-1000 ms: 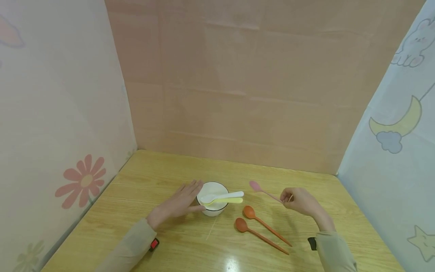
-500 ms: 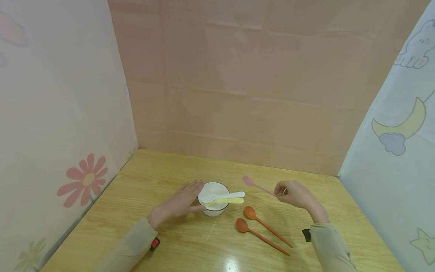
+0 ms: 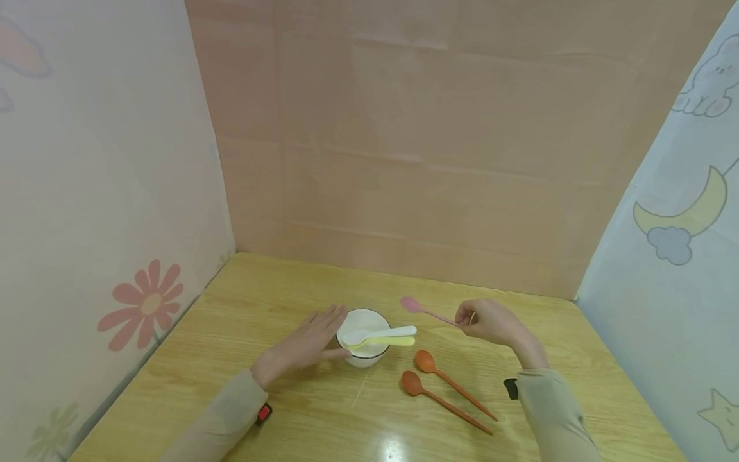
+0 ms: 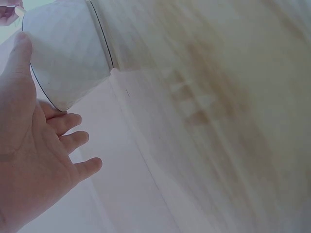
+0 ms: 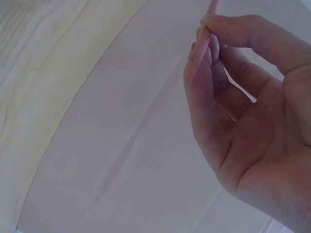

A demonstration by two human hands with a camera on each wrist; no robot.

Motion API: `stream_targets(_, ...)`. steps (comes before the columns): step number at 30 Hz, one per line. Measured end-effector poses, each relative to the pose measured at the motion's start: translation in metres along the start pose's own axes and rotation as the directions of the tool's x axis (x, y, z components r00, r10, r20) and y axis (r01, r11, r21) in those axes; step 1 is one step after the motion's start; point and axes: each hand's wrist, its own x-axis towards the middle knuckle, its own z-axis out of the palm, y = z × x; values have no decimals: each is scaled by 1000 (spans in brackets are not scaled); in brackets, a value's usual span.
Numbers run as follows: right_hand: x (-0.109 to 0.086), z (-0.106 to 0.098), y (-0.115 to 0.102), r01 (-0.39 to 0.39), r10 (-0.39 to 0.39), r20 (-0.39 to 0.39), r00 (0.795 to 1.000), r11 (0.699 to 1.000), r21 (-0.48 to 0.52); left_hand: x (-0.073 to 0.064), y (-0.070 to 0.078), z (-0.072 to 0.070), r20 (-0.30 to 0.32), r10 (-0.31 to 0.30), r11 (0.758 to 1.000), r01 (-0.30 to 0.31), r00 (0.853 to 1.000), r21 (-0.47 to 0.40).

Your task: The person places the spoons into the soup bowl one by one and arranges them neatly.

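At the tips of my right hand (image 3: 493,321), thumb and fingers are pinched together on the pink spoon (image 3: 412,305), gripping it near the handle's tail; a short stub projects past the pinch. Clock references assume twelve o'clock points away from me across the table (image 3: 277,282). From the pinch, the spoon's long axis runs between nine and ten o'clock, head foremost; its height above the surface cannot be read. At about eight o'clock from the pinch lie the heads of the orange spoon (image 3: 426,362) and the red-orange spoon (image 3: 412,384), set apart, handles directed to four o'clock. Farther off, at nine o'clock, stands the white bowl (image 3: 362,362). The pink head sits at the bowl's two o'clock, outside the rim, and its axis, extended, passes on the twelve o'clock side; I judge this offset the governing relation. The white spoon (image 3: 398,331) and the yellow spoon (image 3: 404,341) rest in the bowl, handles overhanging its three o'clock side. Farthest from the pinch, my left hand (image 3: 300,345) is the nearer hand to the bowl: fingers extended along its nine o'clock side, grasping nothing, thumb at the rim.
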Motion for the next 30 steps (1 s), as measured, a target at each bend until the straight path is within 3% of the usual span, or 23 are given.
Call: stream_targets(30, 29, 2, -23, 49, -47, 61, 997, 998, -28, -1, 0, 0, 15, -11, 1000, 11, 1000, -13)
